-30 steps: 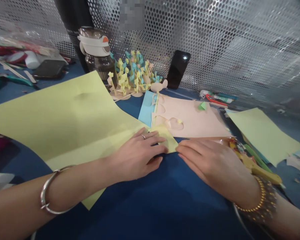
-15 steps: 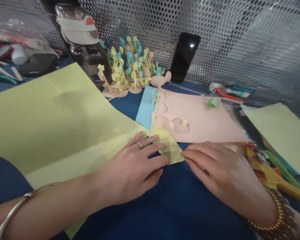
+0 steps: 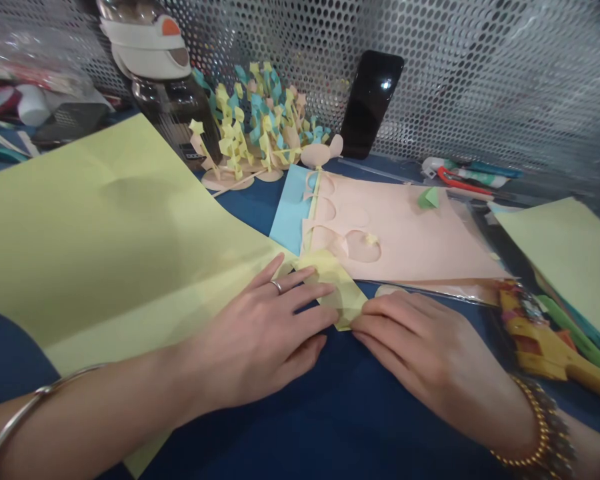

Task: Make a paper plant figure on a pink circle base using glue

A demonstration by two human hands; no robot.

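A small piece of yellow paper (image 3: 331, 275) lies on the blue tabletop, its lower right corner running under my fingers. My left hand (image 3: 253, 343), with a ring and a bangle, rests with fingers spread, the fingertips pressing the left part of that piece flat. At the opposite corner, my right hand (image 3: 425, 363) has its fingers closed together on the edge of the same piece; the fingertips cover part of it. A large yellow sheet (image 3: 100, 247) stretches out beneath my left forearm, and its narrow end reaches close to the small piece.
Pink paper (image 3: 415, 233) with cut-outs lies ahead, over blue paper (image 3: 287, 210). Behind stand a bottle (image 3: 170, 113), paper decorations on stalks (image 3: 255, 127) and a phone (image 3: 373, 103). On the right are a yellow-handled tool (image 3: 545, 347) and more paper sheets (image 3: 570, 260).
My right hand has shifted slightly left along the small yellow paper's edge, and that corner looks folded in. My left hand stays in place. The view has tilted a little.
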